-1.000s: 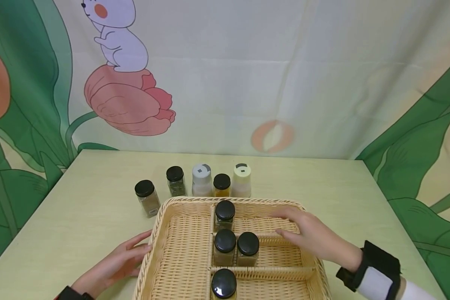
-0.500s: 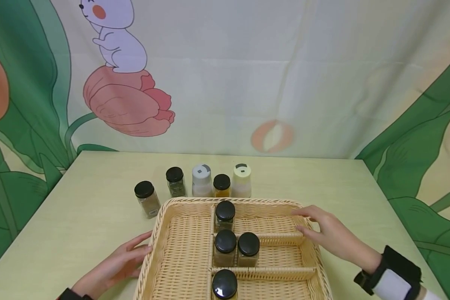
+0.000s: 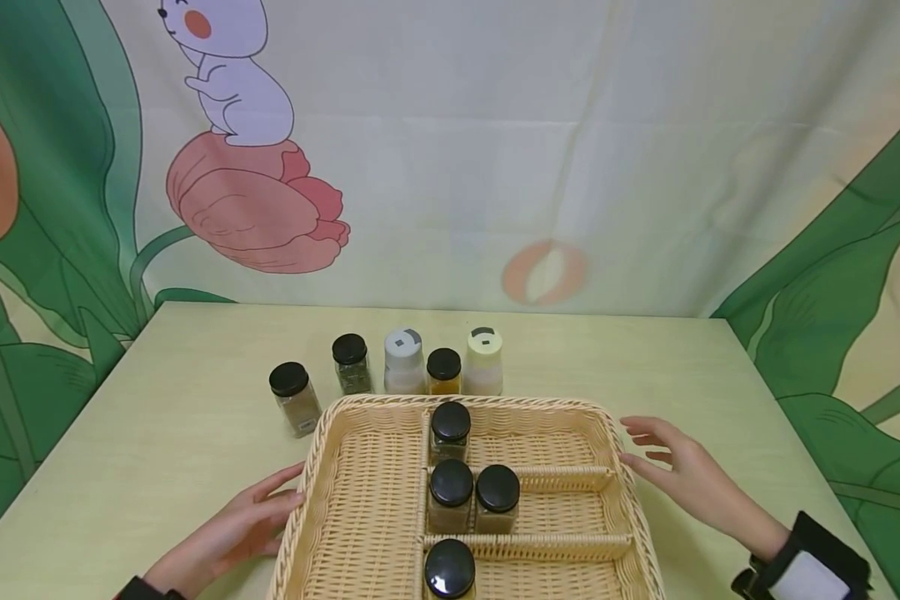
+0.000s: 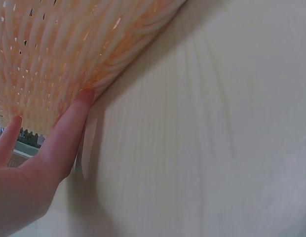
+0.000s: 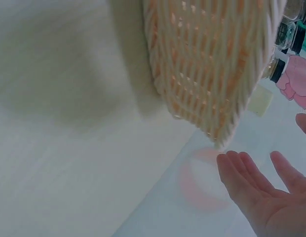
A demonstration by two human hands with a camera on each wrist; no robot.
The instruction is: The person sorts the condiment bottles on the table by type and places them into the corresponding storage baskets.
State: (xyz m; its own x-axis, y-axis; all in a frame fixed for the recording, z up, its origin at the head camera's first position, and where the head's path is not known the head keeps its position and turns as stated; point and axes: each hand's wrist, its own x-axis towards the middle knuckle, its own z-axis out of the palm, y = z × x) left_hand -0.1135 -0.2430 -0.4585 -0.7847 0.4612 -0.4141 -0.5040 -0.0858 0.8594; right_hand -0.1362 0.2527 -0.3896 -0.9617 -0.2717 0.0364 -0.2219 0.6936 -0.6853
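Observation:
A divided wicker basket (image 3: 378,500) fills the lower middle of the head view. Inside it, black-lidded spice jars stand along the centre divider: one jar (image 3: 450,432) in the back compartment, two jars (image 3: 496,498) in the middle one and one jar (image 3: 449,568) in the front one. My left hand (image 3: 228,529) touches the basket's left side with fingers extended; in the left wrist view its fingertips lie against the weave (image 4: 49,64). My right hand (image 3: 693,475) is at the basket's right back corner, fingers loosely spread and holding nothing.
Behind the basket stand a dark-herb jar (image 3: 352,364), a white-capped bottle (image 3: 403,361), a yellow spice jar (image 3: 444,372) and a yellow-capped bottle (image 3: 483,361). A brown spice jar (image 3: 295,398) is to their left. A printed curtain (image 3: 450,167) hangs behind the table (image 3: 157,400).
My right hand has moved right, from over the back compartment to just outside the basket's right rim. The left hand and the jars stay in place.

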